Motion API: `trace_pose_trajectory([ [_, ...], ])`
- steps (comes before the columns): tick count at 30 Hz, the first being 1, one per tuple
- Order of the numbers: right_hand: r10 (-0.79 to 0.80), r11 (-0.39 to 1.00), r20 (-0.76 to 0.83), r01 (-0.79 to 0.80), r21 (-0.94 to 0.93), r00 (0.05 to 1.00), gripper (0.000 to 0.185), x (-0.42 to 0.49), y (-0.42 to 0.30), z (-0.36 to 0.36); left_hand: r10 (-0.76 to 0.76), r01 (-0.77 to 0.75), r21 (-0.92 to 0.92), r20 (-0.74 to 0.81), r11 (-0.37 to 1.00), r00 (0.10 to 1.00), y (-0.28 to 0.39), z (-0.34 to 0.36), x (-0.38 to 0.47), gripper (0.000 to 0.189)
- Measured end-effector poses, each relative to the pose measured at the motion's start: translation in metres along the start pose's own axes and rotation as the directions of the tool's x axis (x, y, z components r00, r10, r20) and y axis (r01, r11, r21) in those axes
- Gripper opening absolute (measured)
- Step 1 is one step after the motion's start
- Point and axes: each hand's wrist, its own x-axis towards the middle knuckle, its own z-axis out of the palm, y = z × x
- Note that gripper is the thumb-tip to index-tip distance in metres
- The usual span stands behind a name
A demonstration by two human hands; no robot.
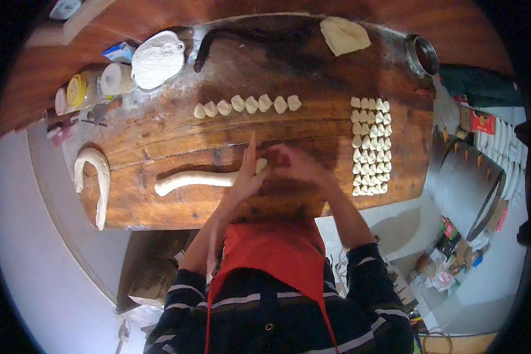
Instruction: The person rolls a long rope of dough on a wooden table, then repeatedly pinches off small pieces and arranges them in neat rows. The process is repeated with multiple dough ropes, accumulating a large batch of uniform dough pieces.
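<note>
A smooth rope of pale dough point(199, 178) lies on the wooden table, its right end under and between the fingers of my left hand point(250, 172). Just right of that end is my right hand point(294, 163), blurred, its fingers curled; whether it holds a piece of dough cannot be made out. Beyond my hands runs a row of small dough pieces point(252, 105). Further right, many dough pieces point(371, 155) are laid out in close rows. A second dough rope, bent into a hook point(101, 177), rests at the table's left end.
A flour-filled white basin point(158, 60), lidded jars point(76, 90) and a scraper-like tool point(100, 113) are at the back left. A flat dough piece point(344, 36) and a round metal container point(422, 55) sit at the back right. A large metal drum point(467, 183) stands beyond the right edge.
</note>
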Motion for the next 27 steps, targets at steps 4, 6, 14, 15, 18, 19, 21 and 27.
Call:
trace_pose_trajectory([
  [4,-0.066,0.995,-0.199,0.079,0.060,0.978,0.056,-0.007,-0.009,0.040,-0.191,0.230,-0.242,0.173,0.943,0.966,0.008,-0.001,0.019,0.093],
  [6,0.072,0.993,-0.261,-0.044,0.112,0.963,0.055,-0.005,-0.008,0.048,-0.307,0.397,-0.274,0.320,0.876,0.897,0.011,-0.007,0.019,0.088],
  [14,0.252,0.966,-0.489,-0.184,0.183,0.835,0.054,0.007,-0.017,0.054,-0.178,0.099,0.439,0.142,0.893,0.974,-0.019,0.011,0.037,0.036],
  [15,0.266,0.964,-0.534,-0.233,0.131,0.802,0.051,0.013,-0.014,0.052,-0.138,0.062,0.512,0.112,0.857,0.984,-0.013,0.015,0.041,0.034],
  [18,0.309,0.899,-0.619,-0.434,-0.058,0.722,0.053,0.041,0.014,0.033,-0.147,0.003,0.679,0.155,0.735,0.977,0.033,0.021,0.047,0.028],
  [19,0.264,0.883,-0.656,-0.451,-0.130,0.707,0.056,0.053,0.028,0.020,-0.102,-0.037,0.656,0.171,0.754,0.980,0.054,0.022,0.046,0.027],
  [21,0.294,0.764,-0.755,-0.619,-0.183,0.586,0.059,0.069,0.060,-0.008,-0.090,-0.076,0.607,0.238,0.791,0.967,0.091,0.030,0.029,0.027],
  [27,0.198,0.920,-0.702,-0.377,-0.107,0.684,0.054,0.075,0.094,-0.069,-0.185,0.121,0.416,0.118,0.901,0.976,0.080,-0.004,0.024,0.027],
])
